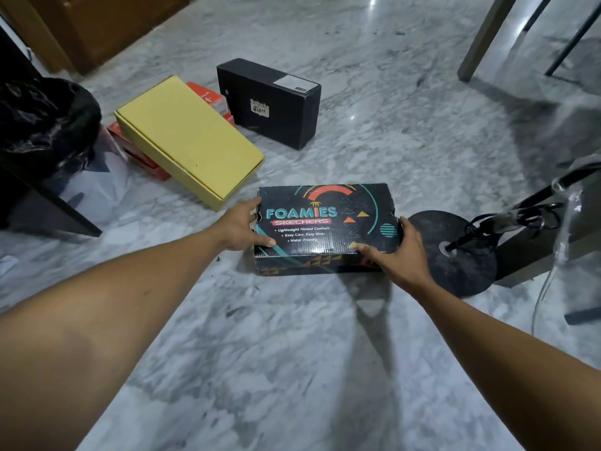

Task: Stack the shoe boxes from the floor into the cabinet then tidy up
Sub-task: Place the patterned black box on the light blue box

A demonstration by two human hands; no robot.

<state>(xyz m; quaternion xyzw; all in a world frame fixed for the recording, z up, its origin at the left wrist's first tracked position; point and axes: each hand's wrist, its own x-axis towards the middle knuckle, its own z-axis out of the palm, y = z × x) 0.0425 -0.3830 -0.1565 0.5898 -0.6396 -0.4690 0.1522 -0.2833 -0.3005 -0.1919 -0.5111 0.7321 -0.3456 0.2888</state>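
Note:
A black Foamies Skechers shoe box (325, 219) lies flat on the marble floor in the middle of the view. My left hand (242, 227) clasps its left end, thumb on the lid's near corner. My right hand (400, 255) grips its right end, fingers over the lid's front edge. Behind it to the left, a yellow box (188, 138) leans on a red box (140, 151), with another red box (211, 97) further back. A black Onitsuka Tiger box (270, 102) stands on its long side beyond them.
A round black stand base (455, 255) with a tilted pole and cable sits just right of the held box. A black bag (42, 122) on a dark frame is at the left. Wooden furniture (97, 24) stands at the back left, table legs (484, 37) at the back right.

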